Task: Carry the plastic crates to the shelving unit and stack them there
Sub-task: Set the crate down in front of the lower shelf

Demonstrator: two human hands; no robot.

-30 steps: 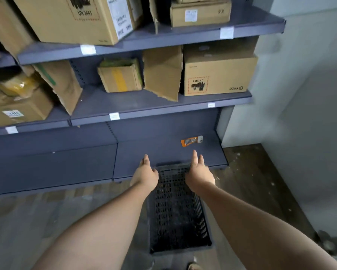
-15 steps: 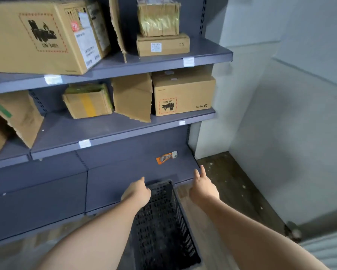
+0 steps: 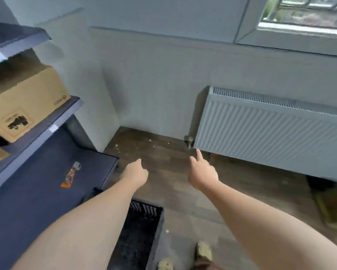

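Observation:
A black perforated plastic crate (image 3: pixel 142 230) lies on the wooden floor at the bottom centre, against the front of the grey shelving unit (image 3: pixel 37 191); my left forearm covers part of it. My left hand (image 3: pixel 135 175) hovers above the floor past the crate, holding nothing, fingers loosely curled. My right hand (image 3: pixel 201 172) is further right, empty, with fingers apart and one finger stretched forward. Neither hand touches the crate.
An orange packet (image 3: pixel 71 175) lies on the bottom shelf. A cardboard box (image 3: pixel 21 102) stands on the shelf above. A white radiator (image 3: pixel 271 129) runs along the wall at right under a window (image 3: pixel 308 10). My feet (image 3: pixel 202 252) show at the bottom.
The view has swung right, from the shelves to the corner wall and radiator. Both hands have lifted off the crate, which now rests on the floor below my left arm.

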